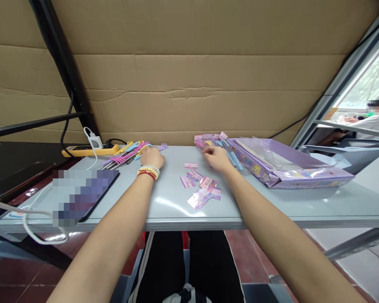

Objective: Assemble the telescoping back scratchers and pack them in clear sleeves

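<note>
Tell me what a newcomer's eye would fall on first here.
Probably the open purple box on the right side of the gray desk. Next, likely the bunch of colorful fork-ended sticks toward the desk's back left, by the left hand. Small pink-and-purple cards, some overlapping, also stand out, scattered on the desktop between the forearms.

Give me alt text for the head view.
A person's bare left hand is at a pile of multicoloured fork-like utensils, the bare right hand beside pale blue rod-shaped handles. Mid-table, small pink-and-purple printed cards lie scattered; at right sits an open, shallow purple box.
</note>
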Demonstrator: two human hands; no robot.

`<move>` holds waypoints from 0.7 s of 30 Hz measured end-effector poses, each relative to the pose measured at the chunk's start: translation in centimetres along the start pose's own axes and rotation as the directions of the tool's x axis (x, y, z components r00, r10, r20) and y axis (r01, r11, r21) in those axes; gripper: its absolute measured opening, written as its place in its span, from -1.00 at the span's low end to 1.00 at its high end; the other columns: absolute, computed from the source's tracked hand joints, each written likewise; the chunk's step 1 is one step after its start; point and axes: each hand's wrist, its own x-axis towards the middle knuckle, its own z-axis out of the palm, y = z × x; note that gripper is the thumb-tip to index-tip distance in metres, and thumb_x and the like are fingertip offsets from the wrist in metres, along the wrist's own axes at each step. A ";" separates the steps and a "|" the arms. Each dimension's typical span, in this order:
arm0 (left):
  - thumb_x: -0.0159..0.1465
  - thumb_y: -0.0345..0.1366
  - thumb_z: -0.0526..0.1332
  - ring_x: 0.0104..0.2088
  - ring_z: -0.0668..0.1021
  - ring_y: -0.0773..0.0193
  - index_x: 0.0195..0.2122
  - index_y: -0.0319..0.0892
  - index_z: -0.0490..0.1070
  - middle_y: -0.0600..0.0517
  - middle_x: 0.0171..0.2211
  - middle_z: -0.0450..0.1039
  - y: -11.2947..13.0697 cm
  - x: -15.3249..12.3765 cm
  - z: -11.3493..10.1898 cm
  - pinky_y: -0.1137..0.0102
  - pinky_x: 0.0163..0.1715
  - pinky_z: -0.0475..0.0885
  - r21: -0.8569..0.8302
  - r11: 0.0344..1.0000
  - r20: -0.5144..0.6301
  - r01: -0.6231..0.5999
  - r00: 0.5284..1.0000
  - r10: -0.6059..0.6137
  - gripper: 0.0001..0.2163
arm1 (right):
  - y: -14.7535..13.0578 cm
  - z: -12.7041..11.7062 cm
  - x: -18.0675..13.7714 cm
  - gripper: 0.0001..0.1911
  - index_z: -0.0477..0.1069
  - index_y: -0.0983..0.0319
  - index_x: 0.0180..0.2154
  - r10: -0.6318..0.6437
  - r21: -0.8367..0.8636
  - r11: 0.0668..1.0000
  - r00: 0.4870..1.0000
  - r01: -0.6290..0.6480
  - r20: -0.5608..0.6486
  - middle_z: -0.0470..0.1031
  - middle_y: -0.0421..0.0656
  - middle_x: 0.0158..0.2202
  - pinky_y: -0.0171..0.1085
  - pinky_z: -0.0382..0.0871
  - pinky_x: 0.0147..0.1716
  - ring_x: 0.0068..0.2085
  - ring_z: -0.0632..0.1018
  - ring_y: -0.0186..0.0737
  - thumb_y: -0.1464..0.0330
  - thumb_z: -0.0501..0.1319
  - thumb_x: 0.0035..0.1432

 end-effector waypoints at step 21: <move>0.25 -0.36 0.09 -0.17 0.47 0.20 -0.26 -0.20 0.41 -0.07 -0.21 0.44 2.8 -1.4 -0.6 0.35 -0.11 0.34 -0.416 0.746 -0.025 -0.520 0.827 0.562 -0.87 | -1.7 1.0 -0.7 -0.51 0.43 0.30 -0.22 -0.077 0.630 0.767 0.956 -0.125 0.283 0.42 -0.24 -0.61 -0.40 0.17 -0.64 -0.62 0.36 -0.39 0.00 0.18 0.08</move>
